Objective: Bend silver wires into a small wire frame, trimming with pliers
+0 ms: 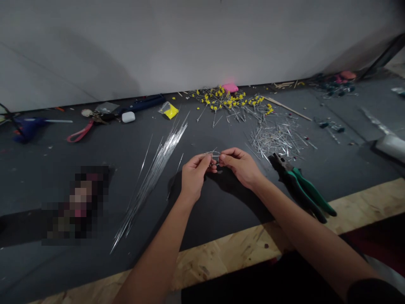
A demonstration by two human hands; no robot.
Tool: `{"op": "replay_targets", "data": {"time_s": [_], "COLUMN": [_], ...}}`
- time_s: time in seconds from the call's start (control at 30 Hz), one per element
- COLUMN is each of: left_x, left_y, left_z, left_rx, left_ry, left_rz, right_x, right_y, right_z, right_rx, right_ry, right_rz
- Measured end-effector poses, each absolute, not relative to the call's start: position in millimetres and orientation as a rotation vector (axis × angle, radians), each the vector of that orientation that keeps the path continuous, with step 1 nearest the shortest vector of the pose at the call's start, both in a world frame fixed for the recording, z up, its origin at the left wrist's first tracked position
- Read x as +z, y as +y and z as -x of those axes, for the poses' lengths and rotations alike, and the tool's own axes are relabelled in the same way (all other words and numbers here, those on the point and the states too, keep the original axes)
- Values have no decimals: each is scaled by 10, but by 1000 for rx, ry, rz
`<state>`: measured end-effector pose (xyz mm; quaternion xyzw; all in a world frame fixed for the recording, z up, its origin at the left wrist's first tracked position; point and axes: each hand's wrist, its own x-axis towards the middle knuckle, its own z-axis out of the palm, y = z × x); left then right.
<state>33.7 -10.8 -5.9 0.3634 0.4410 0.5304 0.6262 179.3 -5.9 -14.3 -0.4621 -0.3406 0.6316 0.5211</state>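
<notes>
Between my hands, over the middle of the dark table, is a small piece of bent thin wire (215, 156). My left hand (196, 171) pinches its left side between thumb and fingers. My right hand (239, 164) grips the right side the same way, fingertips close to the left ones. Left of my hands lies a bundle of long straight wires (155, 173). A pile of short wire pieces (276, 139) is spread beyond my right hand. Farther back are wires with yellow tips (226, 99). The exact shape of the held wire is partly hidden by my fingers.
Green-handled pliers (303, 190) lie right of my right forearm. At the back left are a bag of yellow material (170, 110), a white case (128, 117) and a pink strap (80, 131). A wooden stick (289, 109) lies behind the pile. The table's wooden edge (218, 257) runs in front.
</notes>
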Motion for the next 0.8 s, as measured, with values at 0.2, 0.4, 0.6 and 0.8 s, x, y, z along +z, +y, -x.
{"op": "replay_targets", "data": {"time_s": [0.2,0.4,0.6,0.8], "left_x": [-66,-66,-31,-36], "left_y": [-105,-104,-118,-120], "left_z": [-352,-336,-345,-351], "left_rx": [1196,1157,1111,1113], "left_ry": [1008,1086,1079,1091], "left_rz": [-918,-976,-932,-969], "right_x": [-142,-143,-124,-123], "right_y": [-60,-82,-80,-75], "right_z": [-1800,-1776,-1772,-1797], "right_rx": [1554,1580,1600,1634], "right_ry": [-792,-810,-788,-774], "right_rz": [1064,1013,1010,1021]}}
